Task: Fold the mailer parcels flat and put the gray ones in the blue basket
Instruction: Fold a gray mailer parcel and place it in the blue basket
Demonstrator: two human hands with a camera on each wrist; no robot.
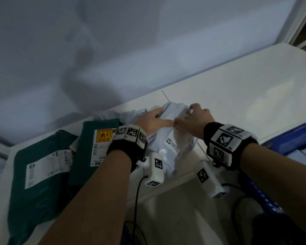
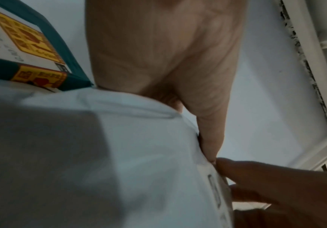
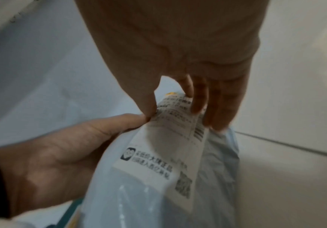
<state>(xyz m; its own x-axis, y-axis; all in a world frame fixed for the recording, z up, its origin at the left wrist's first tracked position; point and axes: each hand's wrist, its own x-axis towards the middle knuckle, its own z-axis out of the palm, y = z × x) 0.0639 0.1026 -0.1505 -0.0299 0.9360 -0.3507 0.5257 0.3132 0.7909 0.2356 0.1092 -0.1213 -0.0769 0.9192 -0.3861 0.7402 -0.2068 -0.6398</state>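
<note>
A pale gray mailer (image 1: 173, 144) with a white printed label lies puffed up on the white table (image 1: 237, 89), near its front edge. My left hand (image 1: 157, 115) lies over its far left part, fingers stretched out and thumb pointing right. In the left wrist view the thumb (image 2: 211, 138) presses against the film. My right hand (image 1: 194, 114) pinches the mailer's far right end. The right wrist view shows that hand's thumb (image 3: 149, 106) and fingers (image 3: 197, 104) closed on the label's top edge (image 3: 178, 117), with the two thumbs touching. The blue basket (image 1: 293, 137) sits at the right.
Two dark green mailers (image 1: 37, 174) (image 1: 95, 147) with white labels lie to the left, overlapping. More pale gray film (image 1: 111, 114) shows behind them. A wall runs along the table's far side. Cables hang below the front edge.
</note>
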